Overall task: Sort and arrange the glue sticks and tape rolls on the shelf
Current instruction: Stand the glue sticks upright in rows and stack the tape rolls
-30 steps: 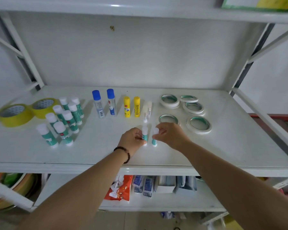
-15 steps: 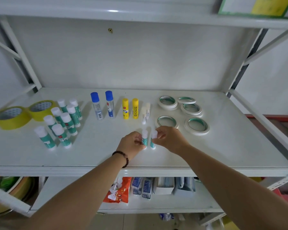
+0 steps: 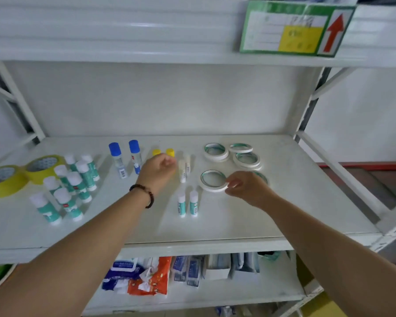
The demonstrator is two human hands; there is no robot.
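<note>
Hands (image 3: 157, 170) near unreadable glue-stick labels (image 3: 181, 205)

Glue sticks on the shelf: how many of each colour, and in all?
Teal sticks: 10
Blue-capped sticks: 2
Yellow sticks: 2, partly behind the left hand
Slim white sticks: 2
Total: 16

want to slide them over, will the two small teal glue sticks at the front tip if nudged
Probably. The two teal glue sticks stand upright, tall and narrow, so a push near the cap likely topples them. Being round, they would probably roll on the shelf.
</note>
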